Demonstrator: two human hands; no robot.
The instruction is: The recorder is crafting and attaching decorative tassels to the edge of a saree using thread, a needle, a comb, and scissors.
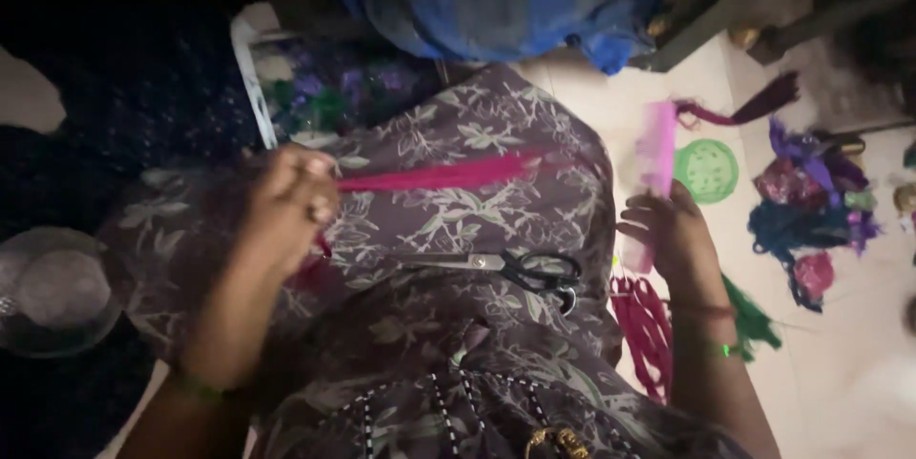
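My left hand [286,206] pinches the end of a bundle of magenta thread [448,173] that lies stretched to the right across my knee, which is covered by a grey floral cloth [477,125]. My right hand [668,225] is closed on a pink comb [655,158], held upright beside the knee. Black-handled scissors [510,266] rest on the cloth between the two hands, touching neither.
On the floor at right lie a green round lid [707,170], a heap of purple, blue and red threads [811,201], a maroon tassel [749,108] and magenta thread loops [647,325]. A clear dome lid [52,292] is at the left and blue cloth [515,1] at the top.
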